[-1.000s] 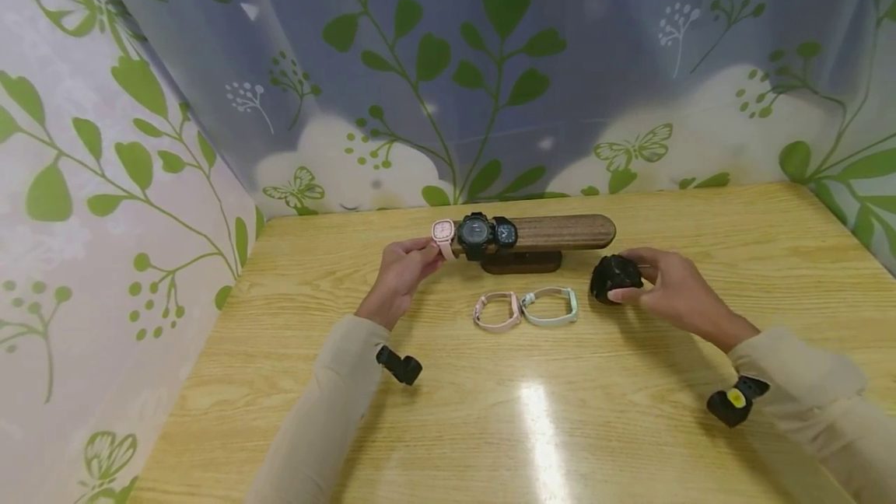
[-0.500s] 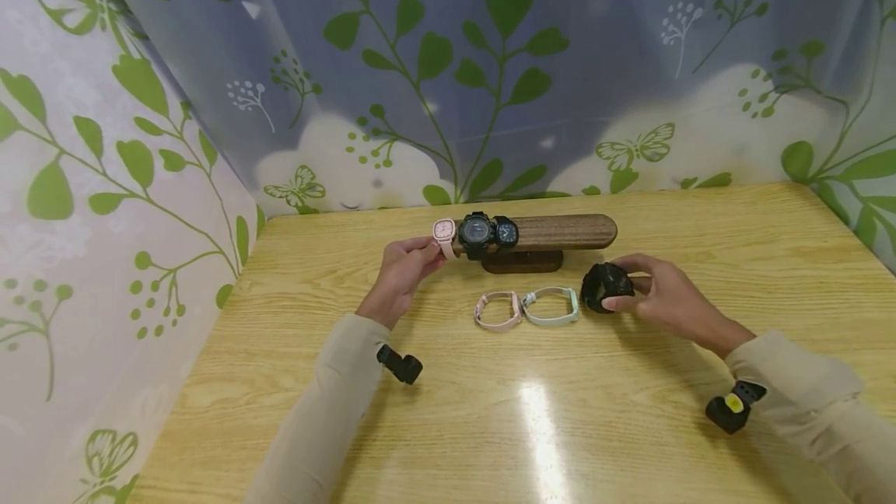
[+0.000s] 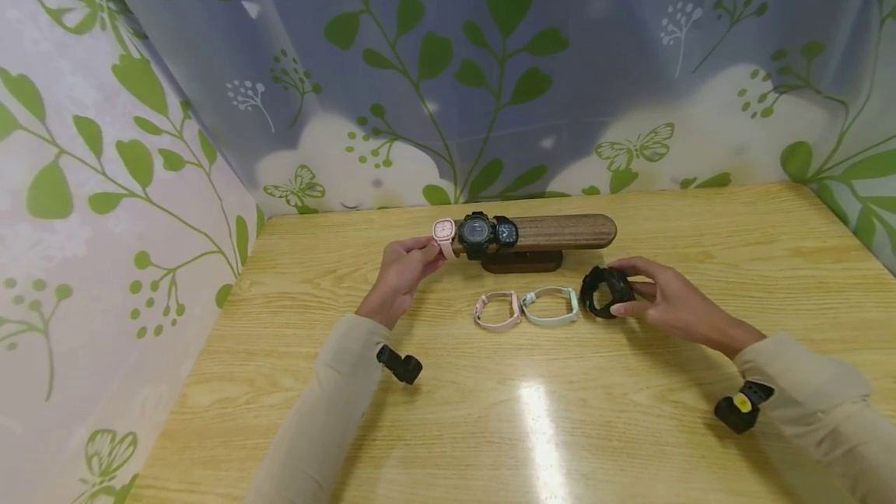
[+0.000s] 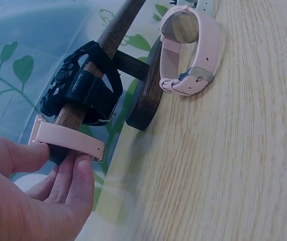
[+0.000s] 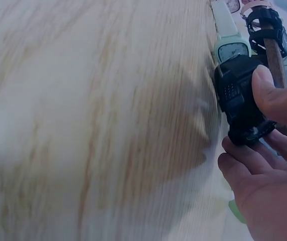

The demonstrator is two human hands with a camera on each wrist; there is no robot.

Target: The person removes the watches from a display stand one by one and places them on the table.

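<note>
My left hand [image 3: 402,278] holds the left end of a wooden watch stand [image 3: 567,232], thumb and fingers around its tip beside a pink square watch [image 4: 70,139]. That watch, a chunky black digital watch [image 3: 476,231] and a smaller black square watch [image 3: 506,232] sit in a row on the bar's left half. Pinched between the thumb and fingers of my right hand [image 3: 675,302] is another black watch [image 5: 238,90], its strap closed in a loop. It is right of a mint-green watch [image 3: 575,306], whose dial shows in the right wrist view.
A second pink watch [image 3: 516,308], strap buckled, stands on its edge left of the mint-green one, in front of the stand's dark base [image 3: 521,263]. All rest on a wood-grain table [image 3: 448,426]. Leaf-patterned curtain [image 3: 392,99] hangs behind and at the left.
My right hand has brought the black watch slightly left and toward me, turning it so its loop faces the front, beside the mint-green watch. The left hand stays on the stand.
</note>
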